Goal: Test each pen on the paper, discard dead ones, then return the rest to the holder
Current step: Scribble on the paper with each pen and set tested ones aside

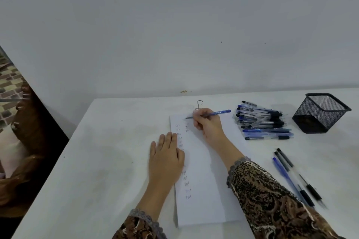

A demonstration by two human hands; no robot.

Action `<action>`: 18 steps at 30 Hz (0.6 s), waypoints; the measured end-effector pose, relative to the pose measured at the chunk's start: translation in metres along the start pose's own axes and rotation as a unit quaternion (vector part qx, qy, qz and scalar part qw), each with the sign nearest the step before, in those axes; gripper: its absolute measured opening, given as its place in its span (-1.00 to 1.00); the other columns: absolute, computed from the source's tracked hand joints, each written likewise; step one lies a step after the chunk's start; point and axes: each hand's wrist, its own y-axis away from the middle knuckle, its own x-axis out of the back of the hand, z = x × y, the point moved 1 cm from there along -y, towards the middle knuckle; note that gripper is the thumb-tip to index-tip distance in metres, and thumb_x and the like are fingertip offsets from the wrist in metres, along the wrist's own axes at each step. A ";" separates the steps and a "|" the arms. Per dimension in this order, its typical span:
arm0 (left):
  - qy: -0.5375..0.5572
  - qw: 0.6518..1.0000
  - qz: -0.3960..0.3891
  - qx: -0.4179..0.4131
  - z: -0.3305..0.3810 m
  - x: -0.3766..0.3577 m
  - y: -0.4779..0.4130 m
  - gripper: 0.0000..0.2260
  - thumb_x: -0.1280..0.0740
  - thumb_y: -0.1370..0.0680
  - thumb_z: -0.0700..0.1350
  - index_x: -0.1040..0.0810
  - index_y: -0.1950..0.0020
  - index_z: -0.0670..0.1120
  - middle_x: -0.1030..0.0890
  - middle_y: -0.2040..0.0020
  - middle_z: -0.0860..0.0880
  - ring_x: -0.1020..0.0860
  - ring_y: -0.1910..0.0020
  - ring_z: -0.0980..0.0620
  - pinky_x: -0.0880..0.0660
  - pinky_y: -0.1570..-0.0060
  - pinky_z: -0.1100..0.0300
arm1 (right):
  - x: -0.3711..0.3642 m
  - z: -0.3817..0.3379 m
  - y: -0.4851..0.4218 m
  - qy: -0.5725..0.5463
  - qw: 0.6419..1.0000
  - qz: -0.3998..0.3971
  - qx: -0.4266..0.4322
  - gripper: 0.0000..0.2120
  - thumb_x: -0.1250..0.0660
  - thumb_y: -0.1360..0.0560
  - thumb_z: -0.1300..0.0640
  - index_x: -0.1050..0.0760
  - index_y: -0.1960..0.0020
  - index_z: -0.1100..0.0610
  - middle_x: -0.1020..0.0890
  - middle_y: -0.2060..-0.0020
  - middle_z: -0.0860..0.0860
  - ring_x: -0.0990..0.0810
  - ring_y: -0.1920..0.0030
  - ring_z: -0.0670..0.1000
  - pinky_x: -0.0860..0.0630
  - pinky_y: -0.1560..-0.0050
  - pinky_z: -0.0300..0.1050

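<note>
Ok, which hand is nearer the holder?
Right. The right hand, gripping a blue pen, is at the top of the paper, with the pen pile between it and the holder. The left hand rests on the paper's left edge, farther off.

The left hand (166,158) covers some writing on the paper (204,190); the right hand (207,122) half-hides the clip (199,104).
</note>
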 end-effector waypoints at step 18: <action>-0.002 1.000 -0.011 0.014 0.002 0.000 0.000 -0.17 0.45 -0.27 0.10 0.00 -0.53 -0.01 -0.02 -0.54 0.06 0.06 -0.52 0.08 0.18 -0.46 0.08 | -0.013 0.007 0.011 0.200 0.977 0.036 0.068 -0.52 -0.27 -0.32 0.47 -0.07 0.44 0.05 -0.16 0.57 -0.16 -0.15 0.48 -0.14 -0.24 0.34 -0.38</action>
